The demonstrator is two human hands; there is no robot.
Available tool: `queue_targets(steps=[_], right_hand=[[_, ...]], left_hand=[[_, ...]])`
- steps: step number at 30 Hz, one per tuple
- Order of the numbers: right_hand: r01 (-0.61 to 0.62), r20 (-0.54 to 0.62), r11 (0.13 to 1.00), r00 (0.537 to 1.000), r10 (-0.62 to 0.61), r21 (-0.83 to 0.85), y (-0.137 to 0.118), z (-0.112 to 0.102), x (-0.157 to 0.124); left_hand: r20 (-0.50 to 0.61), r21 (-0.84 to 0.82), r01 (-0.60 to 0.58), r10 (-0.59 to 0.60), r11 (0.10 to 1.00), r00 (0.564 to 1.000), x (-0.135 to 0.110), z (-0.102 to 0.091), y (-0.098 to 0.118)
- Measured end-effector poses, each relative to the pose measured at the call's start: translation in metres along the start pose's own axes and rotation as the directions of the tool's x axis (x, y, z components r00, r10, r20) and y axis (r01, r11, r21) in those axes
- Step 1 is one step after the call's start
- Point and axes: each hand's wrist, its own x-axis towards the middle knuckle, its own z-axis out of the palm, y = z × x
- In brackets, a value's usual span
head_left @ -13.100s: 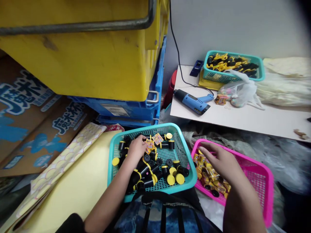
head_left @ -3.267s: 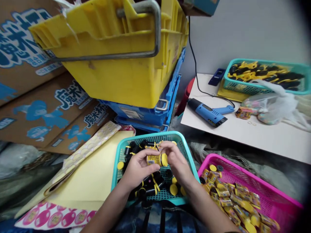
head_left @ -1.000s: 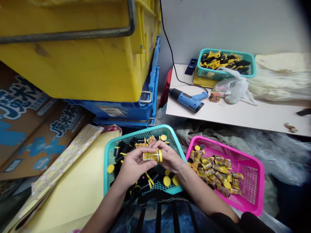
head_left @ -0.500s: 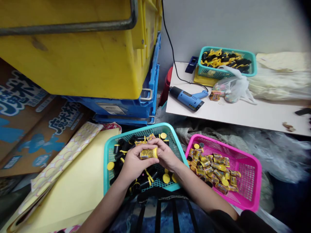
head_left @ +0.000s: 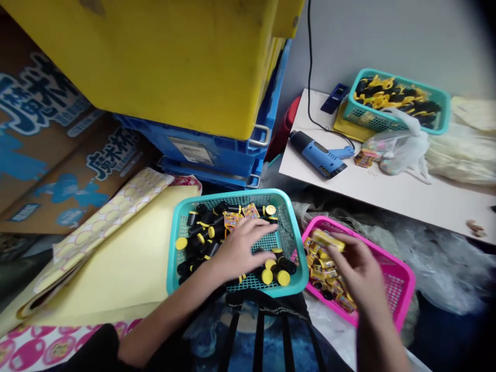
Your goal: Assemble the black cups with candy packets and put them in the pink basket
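Note:
My left hand lies open, fingers spread, on the black tubes with yellow caps in the teal basket on my lap. Loose yellow caps lie by its fingers. My right hand is over the pink basket to the right. Its fingertips pinch a yellow-labelled tube just above the pile of labelled tubes in that basket. The tube and hand are slightly blurred.
A yellow crate sits on blue crates straight ahead, with printed cardboard boxes to the left. Yellow sticker sheets lie left of the teal basket. A white board carries a blue heat gun, a plastic bag and another teal basket.
My hands, which held the labelled tube together over the teal basket, have parted. The right hand carried the tube over the pink basket; the left dropped onto the black tubes.

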Motion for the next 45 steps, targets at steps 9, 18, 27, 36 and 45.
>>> queue_targets(steps=[9,18,27,36,45], right_hand=[[0.019,-0.009,0.896,1.000,-0.026,-0.444,-0.012,-0.010,0.022],[0.373,0.558,0.903,0.805,-0.201,-0.214,-0.065,0.065,0.021],[0.100,0.550,0.956,0.799,-0.242,0.275,-0.101,0.132,0.028],[0.140,0.386,0.958,0.893,-0.232,0.251,-0.109,0.155,0.036],[0.339,0.612,0.829,0.791,0.006,-0.445,-0.088,0.128,0.031]], left_hand=[[-0.093,0.151,0.602,-0.595,0.784,0.798,0.022,-0.017,-0.073],[-0.220,-0.073,0.523,-0.525,0.849,0.822,-0.010,-0.031,-0.075],[-0.171,-0.744,0.349,-0.668,0.569,0.724,-0.019,-0.040,-0.036],[-0.117,-0.819,0.284,-0.629,0.499,0.768,-0.019,-0.039,-0.029],[-0.204,-0.707,0.349,-0.651,0.615,0.731,-0.021,-0.038,-0.039]])
